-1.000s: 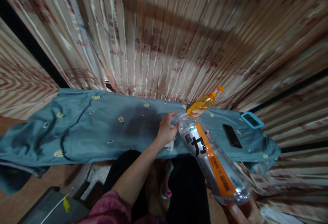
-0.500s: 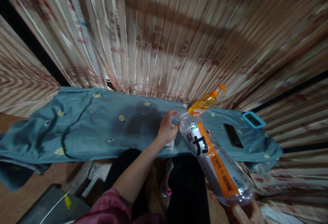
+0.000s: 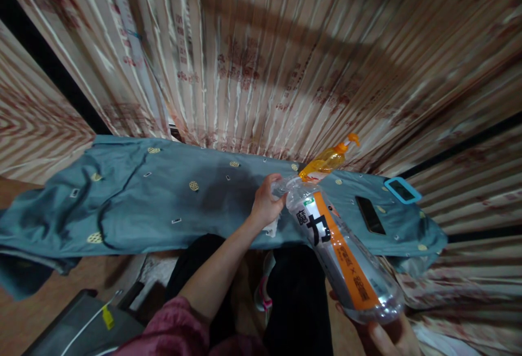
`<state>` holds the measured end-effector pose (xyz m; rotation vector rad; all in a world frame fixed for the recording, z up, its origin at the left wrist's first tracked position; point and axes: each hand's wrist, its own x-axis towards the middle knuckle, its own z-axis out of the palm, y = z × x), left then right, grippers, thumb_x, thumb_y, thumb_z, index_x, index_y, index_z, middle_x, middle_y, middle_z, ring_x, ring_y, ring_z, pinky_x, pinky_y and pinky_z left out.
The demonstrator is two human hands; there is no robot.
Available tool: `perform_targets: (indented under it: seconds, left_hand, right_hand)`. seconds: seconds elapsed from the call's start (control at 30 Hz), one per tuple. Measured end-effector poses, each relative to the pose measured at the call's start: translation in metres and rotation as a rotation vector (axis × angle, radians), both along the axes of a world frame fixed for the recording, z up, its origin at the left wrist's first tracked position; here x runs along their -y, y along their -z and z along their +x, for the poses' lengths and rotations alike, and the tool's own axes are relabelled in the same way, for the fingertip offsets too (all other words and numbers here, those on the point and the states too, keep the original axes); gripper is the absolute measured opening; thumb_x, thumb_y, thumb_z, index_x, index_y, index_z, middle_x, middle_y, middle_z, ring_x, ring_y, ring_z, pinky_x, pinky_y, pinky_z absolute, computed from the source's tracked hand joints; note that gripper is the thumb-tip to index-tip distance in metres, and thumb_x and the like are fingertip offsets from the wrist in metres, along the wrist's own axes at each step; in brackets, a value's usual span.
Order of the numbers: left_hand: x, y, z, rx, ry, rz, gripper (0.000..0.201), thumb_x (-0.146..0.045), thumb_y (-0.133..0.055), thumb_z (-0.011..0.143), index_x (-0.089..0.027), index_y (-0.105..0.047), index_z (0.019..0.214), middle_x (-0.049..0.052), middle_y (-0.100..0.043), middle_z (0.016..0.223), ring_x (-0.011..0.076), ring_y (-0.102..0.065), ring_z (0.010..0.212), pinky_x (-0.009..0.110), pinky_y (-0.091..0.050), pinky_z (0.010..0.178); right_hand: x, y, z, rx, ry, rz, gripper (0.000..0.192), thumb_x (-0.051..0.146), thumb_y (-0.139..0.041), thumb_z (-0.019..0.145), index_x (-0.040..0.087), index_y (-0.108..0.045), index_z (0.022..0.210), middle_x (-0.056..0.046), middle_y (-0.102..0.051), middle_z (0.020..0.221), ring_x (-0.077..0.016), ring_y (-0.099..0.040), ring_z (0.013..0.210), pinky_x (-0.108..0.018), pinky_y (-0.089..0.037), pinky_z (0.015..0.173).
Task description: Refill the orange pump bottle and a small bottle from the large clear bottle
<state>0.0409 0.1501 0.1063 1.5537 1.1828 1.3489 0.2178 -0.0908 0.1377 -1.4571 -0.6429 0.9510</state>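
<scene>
left hand (image 3: 266, 204) extended forward, fingers curled around the neck of the clear bottle (image 3: 340, 258); right hand (image 3: 387, 337) cups its base, fingers wrapped under.

Pleated curtains (image 3: 261, 57) in pink and cream, printed with dark red motifs, fill the whole back of the room — a broad shadow falls across their folds. Dark strips (image 3: 44, 68) show between the panels at left and right. Below lies brown floor (image 3: 24, 318), dimly lit — the light is warm and low
</scene>
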Motion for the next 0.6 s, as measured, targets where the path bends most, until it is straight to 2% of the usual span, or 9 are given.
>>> perform_targets:
  seconds: [0.3,0.43,0.6]
  left_hand:
    - [0.000,0.000,-0.001,0.014,0.015,-0.004,0.050,-0.016,-0.074,0.073,-0.021,-0.050,0.116,0.009,-0.067,0.118,0.0238,-0.064,0.115,0.041,-0.049,0.103]
    - [0.000,0.001,-0.001,0.017,0.015,0.008,0.050,-0.017,-0.074,0.072,-0.021,-0.051,0.116,0.009,-0.067,0.117,0.0238,-0.065,0.112,0.040,-0.050,0.101]
    - [-0.001,0.002,-0.001,0.022,0.001,0.021,0.051,-0.016,-0.075,0.072,-0.021,-0.051,0.116,0.008,-0.067,0.116,0.0237,-0.065,0.111,0.040,-0.050,0.100]
  right_hand:
    - [-0.006,-0.011,-0.008,-0.060,0.024,0.040,0.076,0.044,-0.084,0.066,0.031,-0.053,0.134,-0.004,-0.078,0.097,-0.0262,-0.075,0.078,-0.037,-0.060,0.069]
    - [-0.009,-0.018,-0.015,-0.082,0.087,0.050,0.085,0.044,-0.087,0.061,0.033,-0.051,0.138,-0.005,-0.072,0.112,-0.0235,-0.073,0.074,-0.035,-0.059,0.065]
    - [-0.009,-0.020,-0.015,-0.078,0.061,0.041,0.077,0.042,-0.087,0.063,0.034,-0.055,0.132,-0.005,-0.073,0.107,-0.0221,-0.072,0.071,-0.034,-0.058,0.062]
